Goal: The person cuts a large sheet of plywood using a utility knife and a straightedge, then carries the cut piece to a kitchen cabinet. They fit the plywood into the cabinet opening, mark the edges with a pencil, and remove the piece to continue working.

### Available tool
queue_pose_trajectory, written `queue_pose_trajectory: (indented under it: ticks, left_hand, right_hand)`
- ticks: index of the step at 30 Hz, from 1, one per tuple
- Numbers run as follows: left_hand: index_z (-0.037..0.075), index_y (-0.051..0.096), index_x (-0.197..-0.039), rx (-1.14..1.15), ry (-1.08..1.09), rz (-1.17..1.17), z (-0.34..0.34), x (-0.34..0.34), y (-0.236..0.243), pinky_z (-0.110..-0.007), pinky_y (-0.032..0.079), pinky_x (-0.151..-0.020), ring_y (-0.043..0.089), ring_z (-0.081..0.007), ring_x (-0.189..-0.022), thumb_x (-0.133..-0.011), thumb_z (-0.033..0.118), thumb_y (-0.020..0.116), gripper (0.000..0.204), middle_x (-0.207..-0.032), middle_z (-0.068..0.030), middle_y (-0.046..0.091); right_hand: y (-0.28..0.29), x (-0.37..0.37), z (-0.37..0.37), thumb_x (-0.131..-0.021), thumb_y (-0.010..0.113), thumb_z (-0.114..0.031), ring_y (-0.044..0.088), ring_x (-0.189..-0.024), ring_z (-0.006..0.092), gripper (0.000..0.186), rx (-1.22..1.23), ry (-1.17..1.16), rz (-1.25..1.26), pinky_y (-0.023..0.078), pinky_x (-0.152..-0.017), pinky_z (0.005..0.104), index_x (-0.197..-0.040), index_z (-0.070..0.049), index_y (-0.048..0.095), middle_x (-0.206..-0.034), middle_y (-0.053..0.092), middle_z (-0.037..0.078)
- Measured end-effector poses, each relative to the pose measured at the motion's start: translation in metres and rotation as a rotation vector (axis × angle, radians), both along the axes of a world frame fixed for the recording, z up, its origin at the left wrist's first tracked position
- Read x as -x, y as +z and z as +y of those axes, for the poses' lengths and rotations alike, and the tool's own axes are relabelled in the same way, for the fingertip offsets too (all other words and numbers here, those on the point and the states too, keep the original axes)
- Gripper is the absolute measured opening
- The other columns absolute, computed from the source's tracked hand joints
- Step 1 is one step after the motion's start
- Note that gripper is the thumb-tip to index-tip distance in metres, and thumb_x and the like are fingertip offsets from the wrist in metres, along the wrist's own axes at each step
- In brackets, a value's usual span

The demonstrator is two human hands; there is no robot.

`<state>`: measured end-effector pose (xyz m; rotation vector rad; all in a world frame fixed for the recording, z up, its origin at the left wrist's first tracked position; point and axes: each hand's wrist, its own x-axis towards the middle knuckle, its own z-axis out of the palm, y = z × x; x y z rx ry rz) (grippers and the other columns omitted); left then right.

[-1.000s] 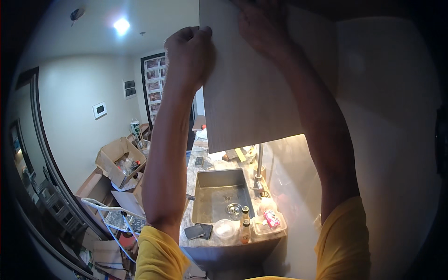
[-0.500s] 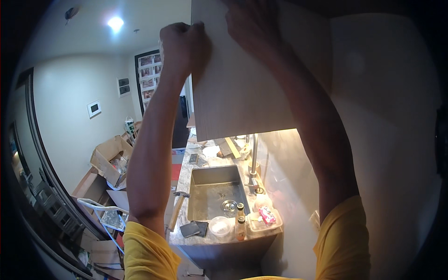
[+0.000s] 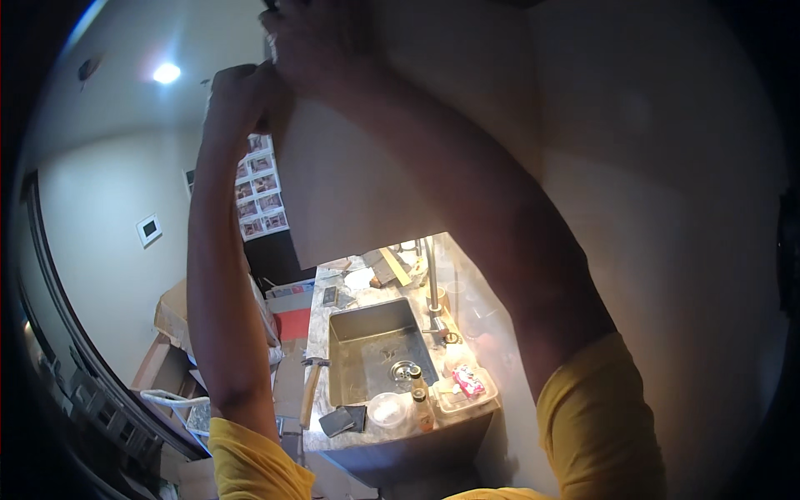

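Observation:
Both my arms reach up to the side panel of a wall cabinet (image 3: pixel 358 192). My left hand (image 3: pixel 240 98) is closed in a fist at the panel's left edge; whatever its fingers hold is hidden. Just above and to the right, my right hand (image 3: pixel 321 50) has its fingers bent at the same edge, near the top of the picture. A small dark bit shows at its fingertips, too dim to name. Under the panel lies a counter (image 3: pixel 319 292) with a grey sink (image 3: pixel 367 350) and a tall faucet (image 3: pixel 432 292).
A hammer (image 3: pixel 311 392) rests on the counter's left edge. Along the front sit dark flat pieces (image 3: pixel 342 421), a clear round tub (image 3: pixel 388 410), small bottles (image 3: pixel 421 404) and a plastic tray (image 3: pixel 467 400). Left on the floor are a cardboard box (image 3: pixel 171 312) and a white-framed step stool (image 3: pixel 171 400).
My right hand has moved left along the panel, close to my left hand. The view has shifted and tilted, so the panel and my left hand appear further left.

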<state>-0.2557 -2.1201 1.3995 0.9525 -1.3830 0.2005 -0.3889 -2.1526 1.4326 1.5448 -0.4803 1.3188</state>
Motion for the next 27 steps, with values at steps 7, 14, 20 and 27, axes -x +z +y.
queue_pose_trajectory:
  ticks: [7,14,20,27]
  left_hand:
    - [-0.004,0.067,-0.075,-0.011,0.315,-0.142,-0.01,-0.002,-0.002,-0.032,0.046,-0.047,0.057,-0.0155,-0.046,-0.09,0.044,0.06,0.051,-0.058,-0.0108,0.059]
    - [-0.001,0.065,-0.068,0.035,0.023,-0.04,0.001,0.0,-0.012,-0.027,0.042,-0.043,0.053,-0.0115,-0.043,-0.09,0.039,0.064,0.046,-0.053,-0.0046,0.056]
    - [-0.001,0.067,-0.068,0.075,0.318,-0.239,-0.004,-0.019,-0.007,-0.027,0.048,-0.049,0.058,-0.0136,-0.048,-0.089,0.041,0.065,0.047,-0.05,-0.004,0.055]
    - [-0.004,0.058,-0.122,-0.247,0.773,-0.102,-0.015,0.003,-0.01,-0.044,0.05,-0.09,0.066,-0.0323,-0.103,-0.088,0.054,0.06,0.067,-0.11,-0.0262,0.065]
  right_hand:
    - [0.002,0.028,-0.033,-0.084,0.053,-0.014,0.054,-0.103,0.0342,0.029,0.046,0.174,0.063,0.045,-0.083,0.05,-0.111,-0.007,0.059,-0.111,0.058,0.012]
    - [-0.003,0.115,-0.064,-0.08,0.053,-0.005,0.046,-0.118,0.0353,0.044,0.017,0.118,-0.067,0.035,-0.099,0.0524,-0.124,-0.003,0.055,-0.125,0.051,0.02]
    - [-0.005,0.066,-0.074,-0.08,0.052,-0.006,0.046,-0.118,0.0353,0.044,0.166,0.078,-0.031,0.035,-0.1,0.0518,-0.123,-0.001,0.055,-0.125,0.051,0.019]
    - [-0.015,-0.012,-0.053,-0.086,0.05,-0.016,0.046,-0.122,0.0361,0.042,0.119,0.059,0.058,0.032,-0.106,0.0505,-0.125,-0.001,0.056,-0.128,0.054,0.017]
